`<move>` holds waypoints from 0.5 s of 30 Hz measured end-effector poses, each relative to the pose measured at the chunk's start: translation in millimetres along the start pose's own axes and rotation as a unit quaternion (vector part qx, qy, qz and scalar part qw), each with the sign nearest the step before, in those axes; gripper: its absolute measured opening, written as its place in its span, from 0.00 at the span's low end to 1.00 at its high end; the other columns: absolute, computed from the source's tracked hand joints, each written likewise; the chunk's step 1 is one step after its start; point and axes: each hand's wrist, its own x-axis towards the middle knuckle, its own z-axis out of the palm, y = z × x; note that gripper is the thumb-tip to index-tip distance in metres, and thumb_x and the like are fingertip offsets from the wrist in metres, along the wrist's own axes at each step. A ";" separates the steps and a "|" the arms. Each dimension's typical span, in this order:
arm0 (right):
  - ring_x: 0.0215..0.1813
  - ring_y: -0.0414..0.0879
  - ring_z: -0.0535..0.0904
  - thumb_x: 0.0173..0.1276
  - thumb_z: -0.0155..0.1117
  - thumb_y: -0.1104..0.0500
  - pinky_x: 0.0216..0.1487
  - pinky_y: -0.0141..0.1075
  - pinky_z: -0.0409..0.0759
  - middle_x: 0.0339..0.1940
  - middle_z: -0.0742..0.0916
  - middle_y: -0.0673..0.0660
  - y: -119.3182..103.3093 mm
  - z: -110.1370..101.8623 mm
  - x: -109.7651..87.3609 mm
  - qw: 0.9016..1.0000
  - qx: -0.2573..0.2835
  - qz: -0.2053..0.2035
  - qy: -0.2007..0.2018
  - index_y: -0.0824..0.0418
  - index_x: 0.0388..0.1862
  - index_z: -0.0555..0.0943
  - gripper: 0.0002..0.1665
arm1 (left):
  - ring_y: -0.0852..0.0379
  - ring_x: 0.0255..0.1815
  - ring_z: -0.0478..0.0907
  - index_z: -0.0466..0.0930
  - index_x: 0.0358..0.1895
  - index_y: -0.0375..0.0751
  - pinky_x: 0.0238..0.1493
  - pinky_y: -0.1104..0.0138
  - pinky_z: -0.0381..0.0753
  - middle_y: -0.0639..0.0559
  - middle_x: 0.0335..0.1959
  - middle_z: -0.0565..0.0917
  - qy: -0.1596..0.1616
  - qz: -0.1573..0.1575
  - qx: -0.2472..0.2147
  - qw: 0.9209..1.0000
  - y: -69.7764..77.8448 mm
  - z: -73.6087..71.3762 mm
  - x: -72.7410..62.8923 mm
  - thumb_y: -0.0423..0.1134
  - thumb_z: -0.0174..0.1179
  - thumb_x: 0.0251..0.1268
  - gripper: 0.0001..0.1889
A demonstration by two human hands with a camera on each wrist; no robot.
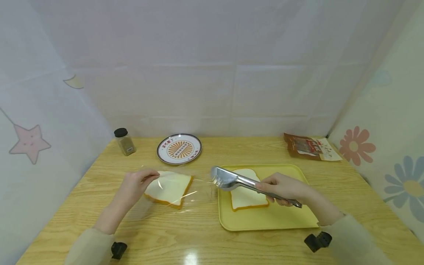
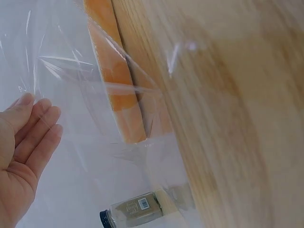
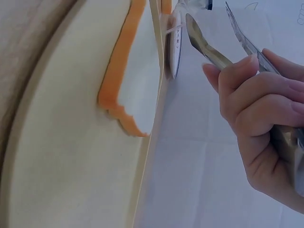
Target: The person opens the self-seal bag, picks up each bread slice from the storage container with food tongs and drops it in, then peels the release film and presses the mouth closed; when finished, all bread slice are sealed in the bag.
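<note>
My left hand (image 1: pixel 132 187) pinches a sheet of clear plastic film (image 2: pixel 61 71) between thumb and fingers. The film is creased and shiny and spreads over a slice of bread (image 1: pixel 170 187) with an orange crust, left of the tray. In my right hand (image 1: pixel 286 188) I grip metal tongs (image 1: pixel 246 182), pointing left above the yellow tray (image 1: pixel 265 222). The tongs' jaws stand apart with nothing between them in the right wrist view. Under the tongs, a second slice of bread (image 1: pixel 248 199) lies flat on the tray, partly hidden by them.
A round patterned plate (image 1: pixel 180 149) sits behind the left slice. At the back left stands a jar with a black lid (image 1: pixel 125 141). A brown and white food packet (image 1: pixel 311 148) lies at the back right, near the wall cloth behind the wooden table (image 1: pixel 165 235).
</note>
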 end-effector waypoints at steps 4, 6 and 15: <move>0.08 0.34 0.61 0.75 0.46 0.46 0.09 0.25 0.63 0.17 0.75 0.51 11.8 -2.6 -23.1 0.999 0.033 -0.004 0.002 0.66 0.43 0.79 0.25 | 0.51 0.30 0.84 0.85 0.32 0.38 0.32 0.60 0.84 0.49 0.30 0.87 0.002 0.000 0.001 1.000 -2.0 -1.2 -1.1 0.23 0.66 0.49 0.08; 0.09 0.34 0.62 0.76 0.44 0.47 0.08 0.25 0.62 0.18 0.75 0.51 17.6 -3.7 -35.1 0.999 0.049 -0.002 0.002 0.67 0.46 0.77 0.25 | 0.52 0.30 0.84 0.85 0.32 0.38 0.32 0.61 0.84 0.49 0.30 0.87 0.001 0.002 0.002 1.000 -3.2 -1.3 -1.5 0.23 0.66 0.49 0.08; 0.10 0.34 0.64 0.78 0.40 0.48 0.09 0.25 0.67 0.17 0.74 0.48 44.4 1.0 -78.7 0.994 0.104 0.033 0.016 0.78 0.36 0.70 0.31 | 0.56 0.29 0.83 0.85 0.31 0.40 0.31 0.76 0.80 0.53 0.29 0.85 0.009 0.025 0.000 1.000 -3.5 1.4 -0.7 0.25 0.68 0.48 0.08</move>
